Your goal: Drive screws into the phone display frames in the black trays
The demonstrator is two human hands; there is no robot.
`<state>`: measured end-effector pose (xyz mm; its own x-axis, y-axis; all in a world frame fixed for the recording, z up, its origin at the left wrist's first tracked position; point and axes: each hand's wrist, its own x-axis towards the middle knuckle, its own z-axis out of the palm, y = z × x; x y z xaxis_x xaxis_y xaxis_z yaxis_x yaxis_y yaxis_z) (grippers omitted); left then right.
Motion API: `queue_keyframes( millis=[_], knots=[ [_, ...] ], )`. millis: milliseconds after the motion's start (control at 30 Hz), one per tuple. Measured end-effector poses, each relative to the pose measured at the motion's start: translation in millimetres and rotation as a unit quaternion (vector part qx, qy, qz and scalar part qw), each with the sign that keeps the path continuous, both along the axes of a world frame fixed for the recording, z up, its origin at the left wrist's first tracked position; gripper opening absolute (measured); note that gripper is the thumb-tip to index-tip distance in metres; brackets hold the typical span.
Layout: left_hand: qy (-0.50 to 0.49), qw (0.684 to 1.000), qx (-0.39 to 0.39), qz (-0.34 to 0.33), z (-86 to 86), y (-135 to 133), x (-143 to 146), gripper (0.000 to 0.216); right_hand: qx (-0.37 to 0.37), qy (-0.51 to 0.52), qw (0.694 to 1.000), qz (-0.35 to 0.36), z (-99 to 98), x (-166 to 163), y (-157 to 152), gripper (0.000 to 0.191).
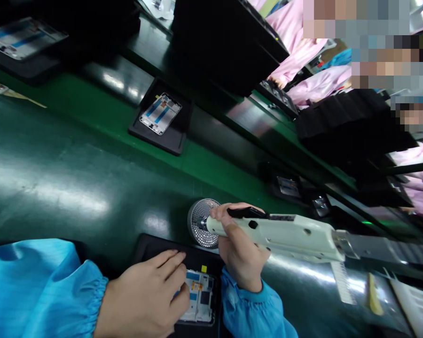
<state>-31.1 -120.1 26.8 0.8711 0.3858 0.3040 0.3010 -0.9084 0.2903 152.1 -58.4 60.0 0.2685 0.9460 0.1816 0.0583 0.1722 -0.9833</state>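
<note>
My right hand (238,251) is wrapped round a white electric screwdriver (285,232), whose tip points into a round perforated metal screw dish (201,221). My left hand (151,291) lies flat, fingers stretched, on a phone frame (200,300) that sits in a black tray (162,246) at the near edge. Both of my sleeves are blue.
A second black tray (178,136) with a phone frame (161,112) rides on the green conveyor belt (91,122) beyond. Another tray (31,68) sits far left. Black stacked trays (225,42) stand behind. People in pink coats (320,84) work on the far side.
</note>
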Motion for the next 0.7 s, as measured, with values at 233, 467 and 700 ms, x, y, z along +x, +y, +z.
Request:
queue_keyframes(
  millis=[233,467,700],
  knots=[
    [0.012,1.000,-0.013,-0.006,-2.6,-1,0,0.047,-0.013,-0.023,1.000,0.005,-4.4,1,-3,0.019],
    [0.009,1.000,-0.027,-0.008,-4.5,-2,-1,0.049,0.052,0.096,0.993,-0.033,49.8,21,-9,0.020],
    [0.009,0.999,-0.033,0.005,-8.9,-3,-1,0.051,0.047,0.122,0.987,-0.090,77.8,43,-25,0.023]
  ],
)
